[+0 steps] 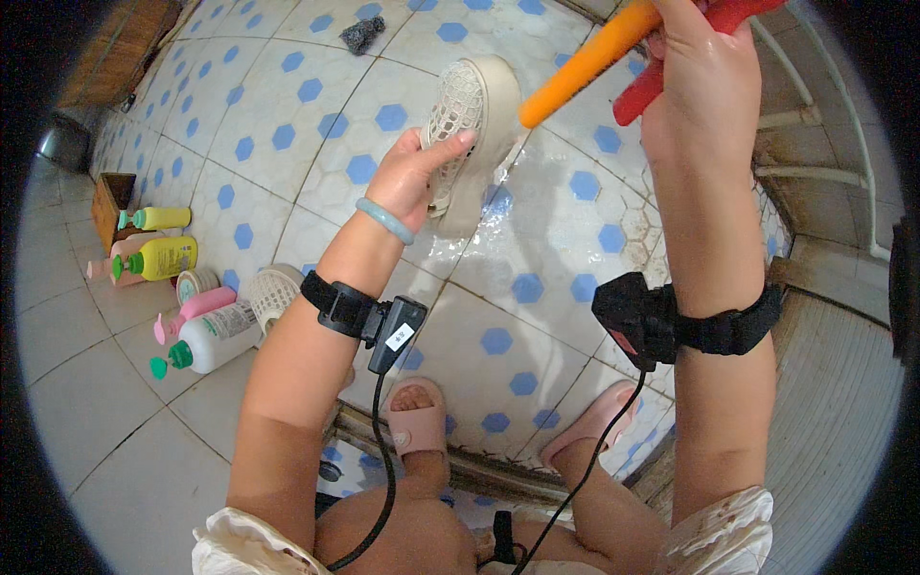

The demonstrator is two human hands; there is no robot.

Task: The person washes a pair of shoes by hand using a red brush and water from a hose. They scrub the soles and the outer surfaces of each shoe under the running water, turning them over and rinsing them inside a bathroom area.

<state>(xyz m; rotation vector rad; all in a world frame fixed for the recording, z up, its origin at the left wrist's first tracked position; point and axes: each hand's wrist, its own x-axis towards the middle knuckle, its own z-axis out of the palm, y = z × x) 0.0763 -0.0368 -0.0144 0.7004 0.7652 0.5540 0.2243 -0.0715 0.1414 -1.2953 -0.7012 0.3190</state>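
My left hand (pixel 410 176) grips a beige mesh shoe (pixel 460 93) with a thick sole, thumb across its woven upper. The shoe is held above the tiled floor, its sole turned to the right. My right hand (pixel 701 79), at the upper right, is closed around a tool with an orange tube (pixel 589 65) and a red handle (pixel 640 93). The orange tube points down and left towards the shoe, its tip apart from the sole. The tool's far part is cut off by the top edge, so its exact kind is unclear. Below them the floor looks wet.
A second mesh shoe (pixel 273 295) is partly behind my left forearm. Several pump bottles, including a white one (pixel 215 341) and a yellow one (pixel 169 259), lie along the left wall. A dark scrubber-like clump (pixel 362 34) lies on the floor. White pipes (pixel 812 176) run at right.
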